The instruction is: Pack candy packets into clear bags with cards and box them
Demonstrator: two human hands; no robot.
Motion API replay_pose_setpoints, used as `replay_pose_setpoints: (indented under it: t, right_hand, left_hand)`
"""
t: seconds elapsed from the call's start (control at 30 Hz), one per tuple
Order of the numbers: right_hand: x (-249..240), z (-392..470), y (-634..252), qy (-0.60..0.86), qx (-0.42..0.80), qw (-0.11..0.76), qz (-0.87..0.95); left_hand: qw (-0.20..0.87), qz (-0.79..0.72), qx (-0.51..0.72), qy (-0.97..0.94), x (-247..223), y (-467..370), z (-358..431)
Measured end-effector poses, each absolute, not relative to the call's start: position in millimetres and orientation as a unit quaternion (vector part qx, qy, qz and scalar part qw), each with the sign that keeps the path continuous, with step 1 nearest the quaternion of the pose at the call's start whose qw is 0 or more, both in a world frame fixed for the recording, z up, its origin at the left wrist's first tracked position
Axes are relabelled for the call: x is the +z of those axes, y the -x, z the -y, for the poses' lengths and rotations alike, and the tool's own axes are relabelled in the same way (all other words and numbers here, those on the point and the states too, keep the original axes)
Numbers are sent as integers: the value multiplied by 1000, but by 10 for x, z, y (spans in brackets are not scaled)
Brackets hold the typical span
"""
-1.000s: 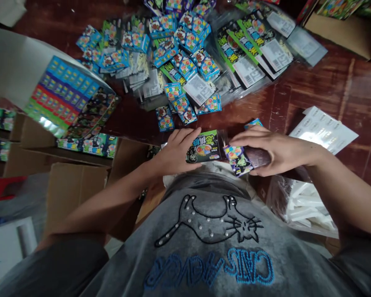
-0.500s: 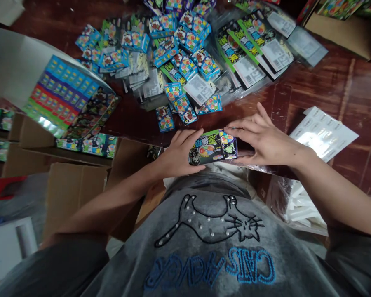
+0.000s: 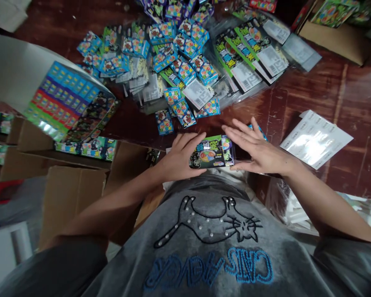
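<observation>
My left hand [image 3: 183, 156] is closed around the left end of a flat black-and-green printed carton [image 3: 208, 152], held at the table's front edge. A small purple candy box [image 3: 228, 150] sticks out of the carton's right end. My right hand [image 3: 256, 152] is at that end, fingers spread, its thumb and index fingertip close to the box's edges. Behind its fingers shows part of a small blue box [image 3: 258, 128]; whether the hand touches it is hidden. Beyond my hands lie several loose blue candy boxes [image 3: 185, 112].
Black-and-green cartons [image 3: 247, 53] and purple boxes [image 3: 176, 9] lie farther back. A sticker sheet [image 3: 317, 138] lies at right. A printed display sheet [image 3: 63, 97] leans at left above open cardboard boxes [image 3: 74, 198]. A plastic-lined box [image 3: 297, 206] stands below the table edge.
My right hand's fingers have spread and shifted slightly left over the purple box, which shows a little less. A blue box has come into view behind them. My left hand keeps its hold.
</observation>
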State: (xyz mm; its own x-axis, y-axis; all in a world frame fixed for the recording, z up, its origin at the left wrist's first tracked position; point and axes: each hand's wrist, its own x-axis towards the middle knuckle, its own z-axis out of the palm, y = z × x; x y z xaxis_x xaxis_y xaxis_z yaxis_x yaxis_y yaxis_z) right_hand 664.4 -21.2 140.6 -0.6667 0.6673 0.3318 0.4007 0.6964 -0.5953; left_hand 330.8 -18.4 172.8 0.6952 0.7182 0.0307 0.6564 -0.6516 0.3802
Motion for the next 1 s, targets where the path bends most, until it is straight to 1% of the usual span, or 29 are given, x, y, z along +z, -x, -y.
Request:
replay_pose_setpoints:
  t: [0.13, 0.23, 0.33, 0.4, 0.43, 0.5, 0.53, 0.57, 0.6, 0.7, 0.77, 0.87, 1.0]
  right_hand:
    - [1374, 347, -6515, 365, 174, 315, 859]
    - [1359, 461, -6496, 344, 177, 281, 878]
    - [1381, 393, -6765, 361, 199, 265, 872]
    - [1392, 230, -7073, 390, 202, 234, 867]
    - [1392, 130, -7225, 395, 205, 201, 873]
    - [1388, -60, -7447, 382, 216, 132, 889]
    - [1391, -133, -7496, 366, 224, 111, 897]
    - [1401, -181, -7501, 352, 228, 108, 901]
    - [1419, -199, -7463, 345, 228, 124, 902]
    - [1506, -84, -7187, 380, 193, 229, 875]
    - [1565, 74, -6976, 406, 158, 271, 858]
    - [1621, 271, -6765, 392, 148, 262, 869]
    - [1656, 330, -6723, 346, 169, 239, 891]
  left_hand:
    - [154, -413, 107, -891, 1751, -3337, 194]
    - [158, -423, 98, -887, 1740, -3342, 196]
    - [163, -424, 73, -888, 1710, -3341, 179]
    - [166, -423, 49, -889, 1694, -3349, 164]
    - [168, -422, 36, -890, 1688, -3359, 159]
    - [173, -424, 13, -889, 1680, -3389, 157]
    - [175, -427, 6, -887, 1676, -3408, 161]
    - [175, -431, 4, -885, 1670, -3427, 169]
    - [174, -436, 6, -883, 1663, -3445, 181]
    - [163, -446, 33, -880, 1645, -3489, 224]
    - [154, -447, 55, -879, 1650, -3511, 248]
    - [138, -446, 72, -881, 1695, -3538, 260]
    - [123, -427, 58, -894, 1751, -3588, 261]
